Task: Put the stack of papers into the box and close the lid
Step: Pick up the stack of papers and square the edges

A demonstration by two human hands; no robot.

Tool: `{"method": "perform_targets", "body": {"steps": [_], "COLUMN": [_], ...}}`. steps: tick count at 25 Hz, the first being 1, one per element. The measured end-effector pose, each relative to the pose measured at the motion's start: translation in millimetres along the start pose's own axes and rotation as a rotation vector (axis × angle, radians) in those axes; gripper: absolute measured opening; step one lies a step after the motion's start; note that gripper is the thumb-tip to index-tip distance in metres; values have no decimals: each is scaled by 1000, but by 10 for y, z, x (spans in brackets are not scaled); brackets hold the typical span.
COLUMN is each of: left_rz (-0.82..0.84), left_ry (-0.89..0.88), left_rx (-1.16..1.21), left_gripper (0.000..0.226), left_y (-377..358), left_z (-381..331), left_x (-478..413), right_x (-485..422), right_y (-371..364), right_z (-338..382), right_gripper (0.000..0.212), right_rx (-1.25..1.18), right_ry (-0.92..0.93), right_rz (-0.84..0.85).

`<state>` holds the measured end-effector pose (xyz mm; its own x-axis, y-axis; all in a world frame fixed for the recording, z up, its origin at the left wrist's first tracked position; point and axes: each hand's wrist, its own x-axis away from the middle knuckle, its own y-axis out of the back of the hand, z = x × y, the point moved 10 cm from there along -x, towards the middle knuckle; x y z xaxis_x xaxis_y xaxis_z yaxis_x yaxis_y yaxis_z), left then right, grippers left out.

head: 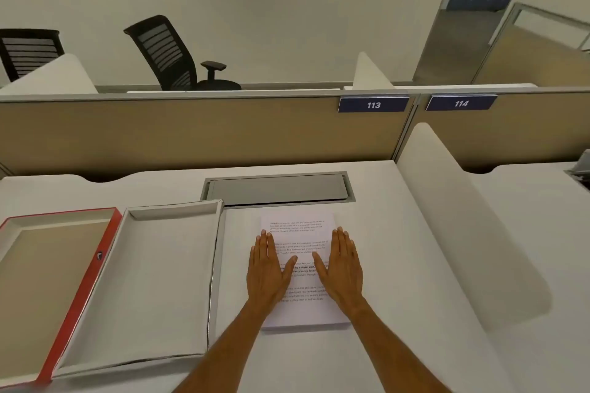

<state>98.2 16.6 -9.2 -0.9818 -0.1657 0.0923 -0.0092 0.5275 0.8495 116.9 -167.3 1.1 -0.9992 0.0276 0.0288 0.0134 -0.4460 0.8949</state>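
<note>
Head view: the stack of papers (301, 268) lies flat on the desk (415, 265), roughly mid-way across it, its far edge just short of the grey cable hatch (277, 189) set into the back edge. The left hand (268, 268) and right hand (343, 265) both rest palm-down on the top sheet, fingers straight and together, thumbs angled toward each other; neither hand is curled round anything, so nothing is gripped yet. The left hand's outer edge overhangs the stack's left side, the right hand sits near its right side.

The box (150, 284) stands open just beside the stack, toward the desk's left front corner, its white inside bare. The lid (51, 281), red-rimmed, lies inside-up touching the box's left wall, at the desk's left edge.

The step in hand looks like squaring and gathering the sheets before lifting them. To do it well, I would slide the hands outward to the long sides, press inward to true the edges, then work the fingers under from both sides, thumbs on top, so the whole stack rises as one block. Loose sheets may fan or slip if only the top is pinched. Carry it level leftward over the box's right wall and lower it flat, corners matched to the box
</note>
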Motion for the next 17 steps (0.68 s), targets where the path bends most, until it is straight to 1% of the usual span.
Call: {"method": "perform_targets", "body": {"steps": [2, 5, 7, 9, 11, 13, 17], "left_rz": [-14, 6, -2, 23, 77, 128, 179], "left_ry": [79, 236, 317, 396, 481, 551, 611], "left_rx": [59, 112, 80, 39, 70, 122, 159], "left_gripper": [96, 104, 105, 103, 104, 106, 107], "left_y": [-17, -51, -8, 3, -48, -94, -106], "left_z": [99, 245, 266, 309, 370, 413, 407], "left_x": [-39, -102, -146, -187, -197, -207, -268], "right_x": [-39, -95, -143, -194, -201, -205, -210], "right_y": [-39, -61, -48, -95, -160, -207, -240], "right_z": [-94, -255, -298, -357, -412, -452, -464], "right_gripper": [84, 93, 93, 92, 93, 92, 87], "right_rx": [-52, -144, -170, -214, -255, -271, -259], "right_ry": [-93, -319, -437, -527, -588, -610, -629], "right_rz": [16, 27, 40, 90, 152, 191, 229]}}
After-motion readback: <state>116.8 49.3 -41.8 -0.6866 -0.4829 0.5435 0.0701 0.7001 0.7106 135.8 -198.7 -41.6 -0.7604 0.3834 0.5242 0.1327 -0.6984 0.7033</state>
